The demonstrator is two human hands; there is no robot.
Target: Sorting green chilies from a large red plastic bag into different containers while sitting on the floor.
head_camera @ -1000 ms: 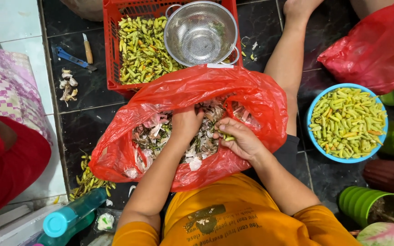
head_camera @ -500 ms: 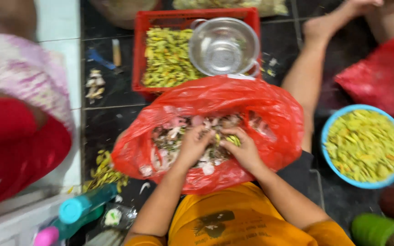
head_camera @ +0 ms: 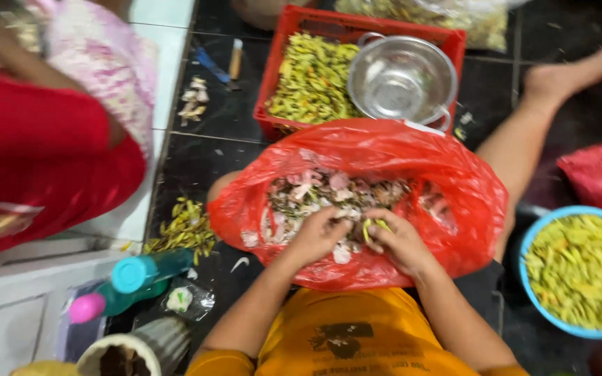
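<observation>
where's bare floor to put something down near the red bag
Bare dark tile lies left of the red bag, between the red crate and the pile of yellow scraps. Crowded: both hands fill the bag; the blue bowl and a leg block the right.

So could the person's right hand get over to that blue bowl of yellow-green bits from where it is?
Probably yes. The right hand is in the red bag, and the blue bowl sits on the floor on that same side. Only the bag's soft rim lies between them, so it looks an easy sideways reach.
</observation>
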